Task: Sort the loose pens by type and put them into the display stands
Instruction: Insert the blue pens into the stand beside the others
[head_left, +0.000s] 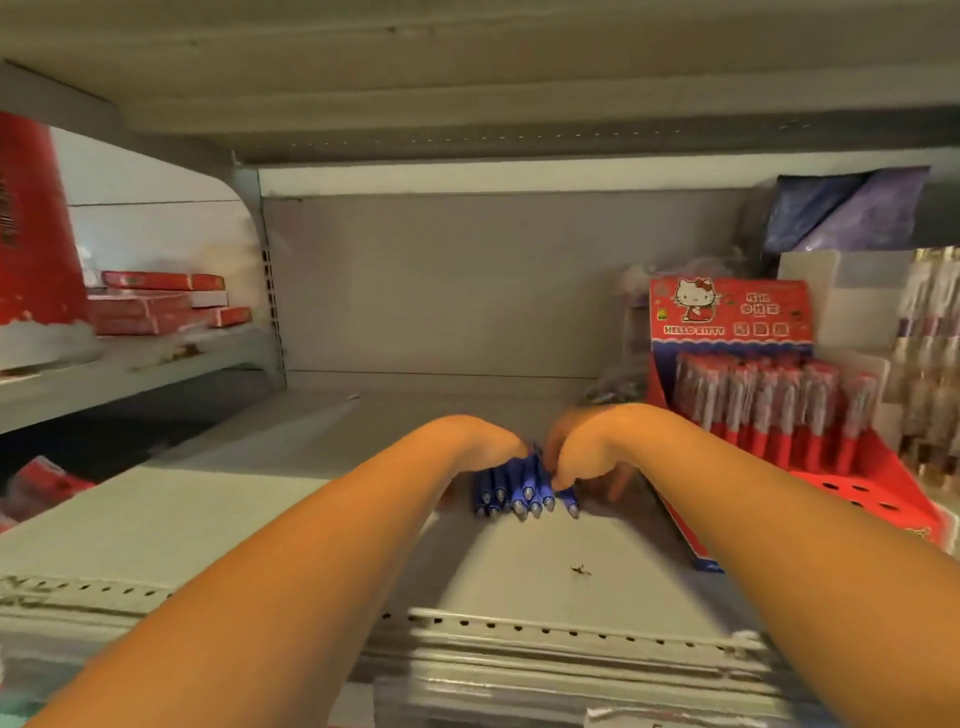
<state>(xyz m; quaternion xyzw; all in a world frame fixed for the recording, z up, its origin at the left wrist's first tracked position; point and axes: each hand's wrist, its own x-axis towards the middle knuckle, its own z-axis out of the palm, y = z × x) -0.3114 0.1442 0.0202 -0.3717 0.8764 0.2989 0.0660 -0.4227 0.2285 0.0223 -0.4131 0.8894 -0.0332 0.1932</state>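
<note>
Between the two grips, down on the shelf (311, 519), lies a bundle of blue pens (519, 491), tips pointing back at the person. Left grip (485, 444) curls over the bundle's far end; right grip (584, 449) pinches it, thumb on a barrel. Just right of that grip: a red display stand (857, 493), red pens (769, 410) upright inside.

Shelf (260, 519): grey metal, scuffed, running from centre to 6 o'clock.
Front rail (519, 629): perforated strip along the shelf edge, 6 o'clock.
Back panel (441, 286): plain grey, 12 o'clock.
Upper shelf (467, 78): grey underside overhead, 12 o'clock.
Dark speck (581, 570): lying on the shelf, 5 o'clock; too small to identify.
Flat red boxes (161, 304): stacked on a side shelf (130, 358), 9 o'clock.
Tall red carton (31, 223): upright, farther out at 9 o'clock.
Blue-purple bag (841, 213): crumpled, 2 o'clock.
</note>
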